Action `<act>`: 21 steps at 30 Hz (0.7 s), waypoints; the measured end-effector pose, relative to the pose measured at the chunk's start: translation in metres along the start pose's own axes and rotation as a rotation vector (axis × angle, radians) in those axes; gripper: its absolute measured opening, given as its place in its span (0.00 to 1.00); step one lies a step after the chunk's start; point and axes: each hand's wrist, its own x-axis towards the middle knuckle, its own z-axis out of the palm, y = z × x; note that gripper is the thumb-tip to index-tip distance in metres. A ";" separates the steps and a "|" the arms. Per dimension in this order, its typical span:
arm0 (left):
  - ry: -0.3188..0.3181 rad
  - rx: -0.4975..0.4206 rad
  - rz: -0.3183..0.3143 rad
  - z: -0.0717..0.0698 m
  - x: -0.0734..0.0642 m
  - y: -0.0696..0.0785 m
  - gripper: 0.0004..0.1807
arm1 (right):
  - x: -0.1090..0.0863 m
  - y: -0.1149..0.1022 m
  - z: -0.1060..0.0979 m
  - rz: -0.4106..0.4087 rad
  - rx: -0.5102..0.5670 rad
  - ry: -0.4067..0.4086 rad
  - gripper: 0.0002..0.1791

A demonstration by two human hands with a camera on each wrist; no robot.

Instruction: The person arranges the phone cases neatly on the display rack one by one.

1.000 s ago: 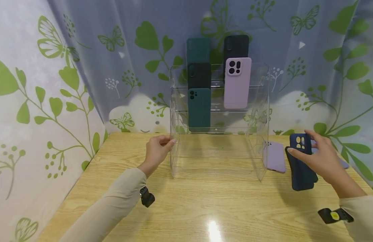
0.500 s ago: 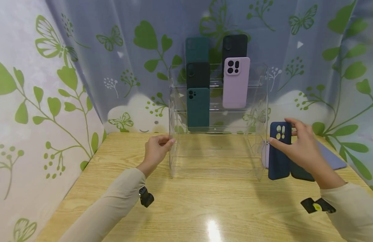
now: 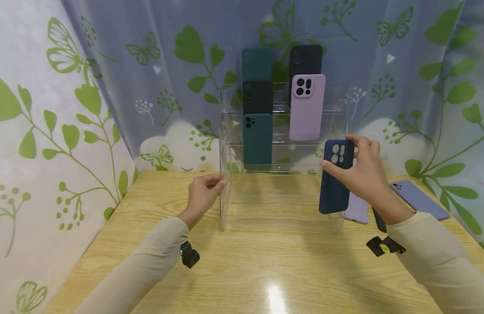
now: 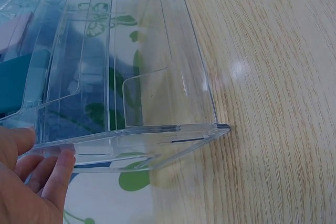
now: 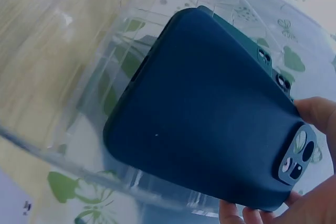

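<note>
A clear acrylic stepped display rack (image 3: 224, 209) stands on the wooden table. My left hand (image 3: 202, 196) pinches the rack's left side panel, thumb on one face and fingers on the other, as the left wrist view shows. My right hand (image 3: 367, 172) grips a navy blue phone case (image 3: 333, 192) by its upper sides, thumb on the left edge. The case hangs nearly upright in front of the rack's right side, camera cutouts at the top. On the rack, a teal case (image 3: 257, 141), a black case (image 3: 257, 96) and a dark green case (image 3: 256, 63) make the left column.
A pink case (image 3: 306, 109) and a black case (image 3: 306, 59) stand in the rack's right column. On the table at right lie a lilac case (image 3: 357, 208), a lavender-blue case (image 3: 420, 200) and a dark case (image 3: 379, 220), partly hidden. A patterned curtain (image 3: 167, 87) hangs behind.
My right hand has lifted the navy phone case off the right of the table and moved it left and up to the rack's right front. My left hand has stayed on the rack.
</note>
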 end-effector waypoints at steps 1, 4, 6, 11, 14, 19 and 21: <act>-0.001 0.002 0.000 0.000 0.000 0.000 0.16 | 0.002 -0.003 0.001 0.003 0.003 -0.001 0.52; -0.004 0.005 -0.005 0.000 0.000 0.001 0.15 | 0.010 -0.013 0.004 0.001 0.011 0.008 0.53; -0.007 0.006 -0.012 0.000 0.000 0.001 0.15 | 0.016 -0.018 0.006 -0.002 0.012 0.025 0.53; -0.009 0.008 -0.004 0.000 0.000 0.002 0.15 | 0.031 -0.029 0.010 -0.004 0.024 0.086 0.52; -0.008 0.012 0.004 0.000 0.000 0.002 0.15 | 0.040 -0.035 0.012 -0.010 0.043 0.127 0.50; -0.007 0.021 0.001 0.000 0.000 0.002 0.15 | 0.053 -0.043 0.017 -0.032 0.072 0.200 0.47; -0.007 0.021 -0.003 0.000 0.000 0.001 0.15 | 0.059 -0.045 0.020 -0.037 0.081 0.227 0.46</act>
